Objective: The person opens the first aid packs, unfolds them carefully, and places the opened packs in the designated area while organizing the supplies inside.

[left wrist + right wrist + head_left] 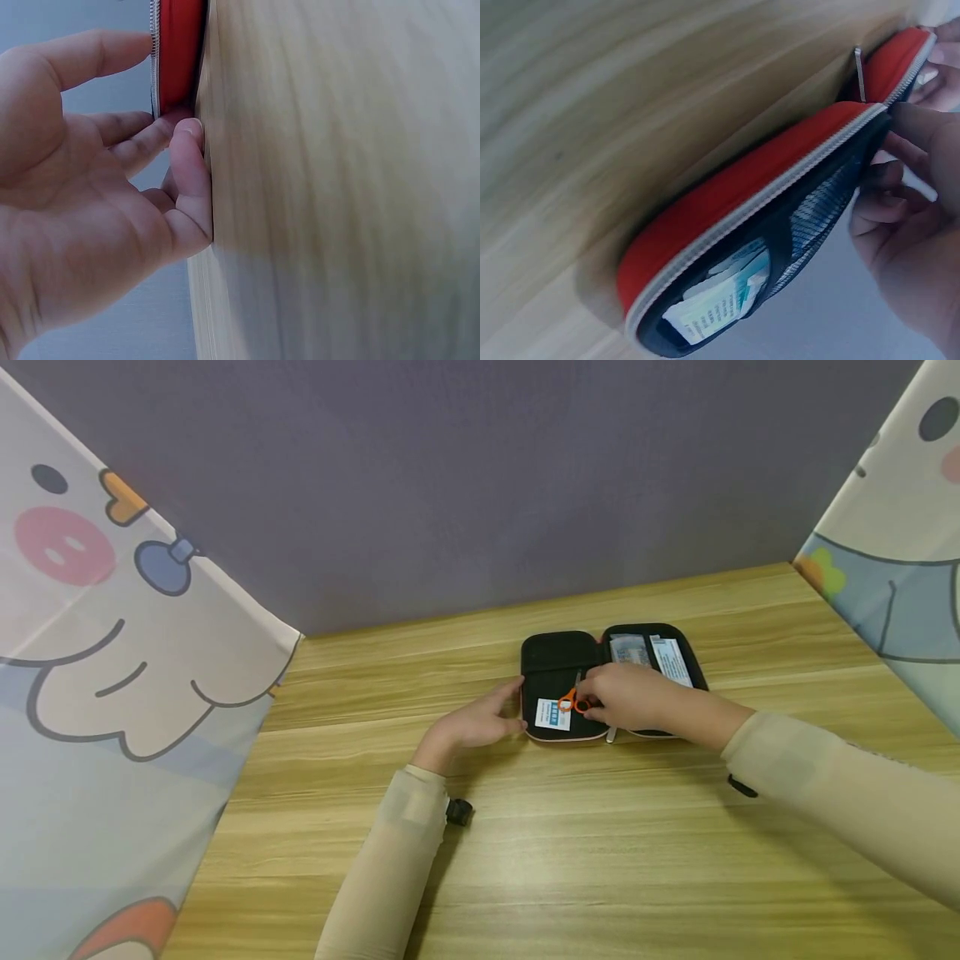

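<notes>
A small zippered case, red outside and black inside, lies unfolded on the table; its left half (549,683) and right half (727,195) sit side by side. My right hand (628,695) reaches over the middle of it and pinches a pair of small scissors (566,700) by the orange handles. Their blades point away from me, above the left half's black lining. Beside the scissors lies a white and blue packet (552,714). My left hand (480,718) rests against the case's left edge, fingers spread, touching the zipper rim (155,67).
The right half holds a clear packet (630,649) and a white printed packet (672,662) behind mesh. A zipper pull (611,735) hangs at the front edge. Behind the wooden table (570,852) stands a grey wall (480,485), with printed cloth (150,677) at the left.
</notes>
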`<action>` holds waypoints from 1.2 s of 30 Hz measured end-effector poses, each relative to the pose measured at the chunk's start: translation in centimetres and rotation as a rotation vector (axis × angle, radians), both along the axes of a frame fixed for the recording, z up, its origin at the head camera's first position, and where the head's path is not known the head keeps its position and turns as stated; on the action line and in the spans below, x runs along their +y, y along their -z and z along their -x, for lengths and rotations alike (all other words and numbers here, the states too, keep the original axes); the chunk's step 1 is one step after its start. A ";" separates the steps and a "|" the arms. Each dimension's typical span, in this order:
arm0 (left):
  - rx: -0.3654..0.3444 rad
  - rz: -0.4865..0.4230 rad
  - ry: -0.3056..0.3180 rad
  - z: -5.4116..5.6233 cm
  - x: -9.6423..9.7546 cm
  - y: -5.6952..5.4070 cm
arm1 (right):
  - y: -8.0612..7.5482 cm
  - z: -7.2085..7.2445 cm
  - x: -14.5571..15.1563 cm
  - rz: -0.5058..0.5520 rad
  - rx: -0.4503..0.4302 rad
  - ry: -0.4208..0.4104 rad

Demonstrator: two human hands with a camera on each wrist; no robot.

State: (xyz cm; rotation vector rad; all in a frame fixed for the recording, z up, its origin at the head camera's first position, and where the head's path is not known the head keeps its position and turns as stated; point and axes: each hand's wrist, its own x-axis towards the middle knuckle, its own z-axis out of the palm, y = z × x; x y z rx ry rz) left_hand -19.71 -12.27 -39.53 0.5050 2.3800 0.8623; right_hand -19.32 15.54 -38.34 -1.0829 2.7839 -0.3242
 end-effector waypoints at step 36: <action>0.038 0.001 0.030 0.1 0.0 0.1 | 0.8 4.7 -2.8 0.216 -0.191 0.179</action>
